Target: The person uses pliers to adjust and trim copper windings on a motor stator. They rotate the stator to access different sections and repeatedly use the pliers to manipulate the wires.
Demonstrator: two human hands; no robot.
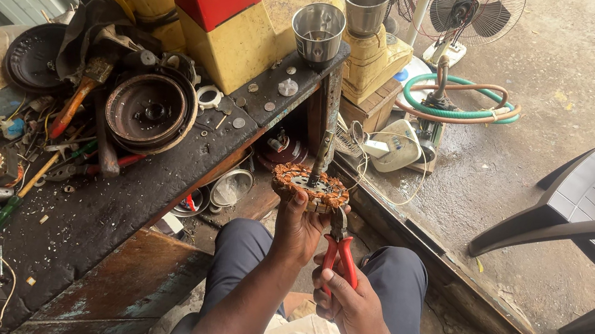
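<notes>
The left hand (298, 226) grips a copper-wound fan stator (309, 187) at 12 o'clock above the knees, while the right hand (349, 307) clasps red-handled pliers (339, 248), best worked gently at the windings' 5 o'clock edge

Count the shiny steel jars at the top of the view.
2. One steel jar stands on the dark workbench's far corner; the other steel jar sits on a yellow mixer base right behind. More may be hidden.
</notes>
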